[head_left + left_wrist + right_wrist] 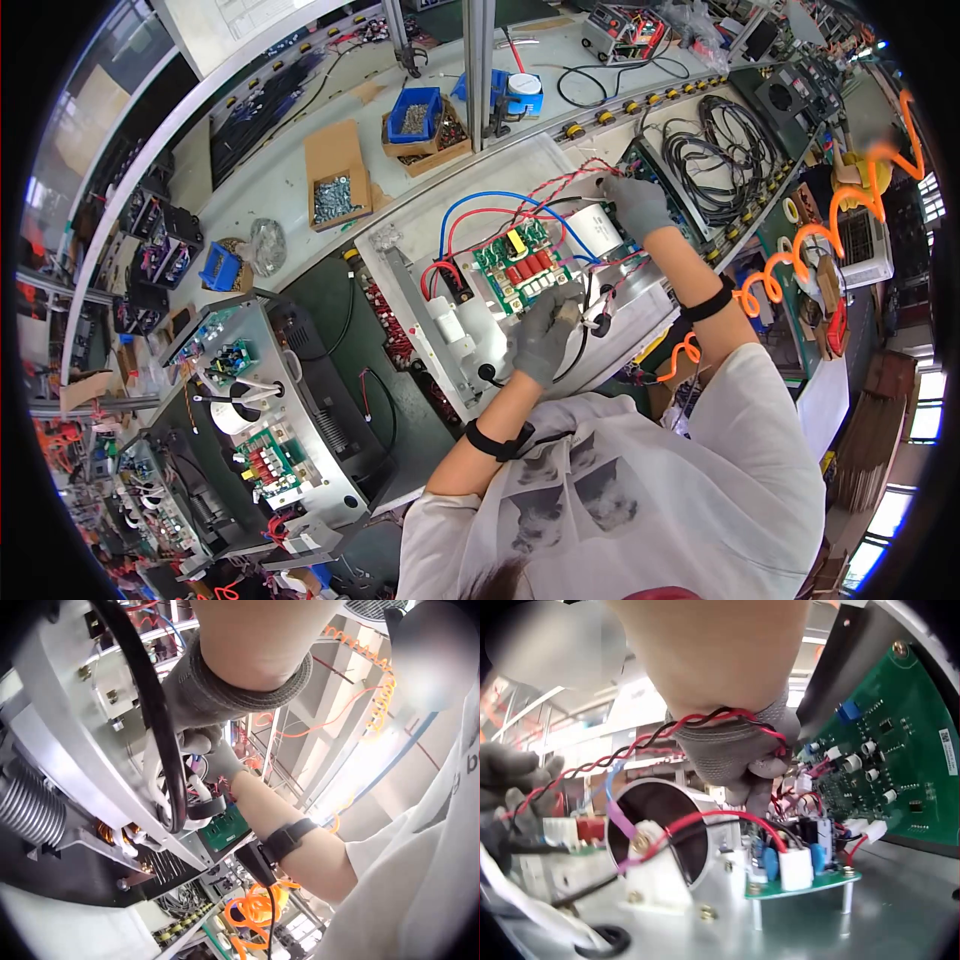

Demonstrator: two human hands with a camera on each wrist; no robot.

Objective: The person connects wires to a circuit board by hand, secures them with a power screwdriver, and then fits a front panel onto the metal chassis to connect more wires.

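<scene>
The twisted red-and-black wire pair (705, 720) is not yet seated: it hangs in the air above the open metal chassis (400, 270), stretched between the two hands. The gloved right hand (735, 750) pinches it at the far side, just over the cylindrical capacitor (660, 825) and beside the upright green circuit board (889, 742). The left hand (548, 330) is curled at the near edge, well apart from the right, seemingly on the pair's other end beside a black cable (161, 750). Much of the build looks finished: the boards and capacitor are mounted, and the blue and red leads (470, 205) are routed and plugged in. By my judgement, what is left is routing and connecting this pair. Around the chassis lie a cardboard box of screws (335, 195), a second unit (270, 400) and an orange coiled hose (790, 260).
</scene>
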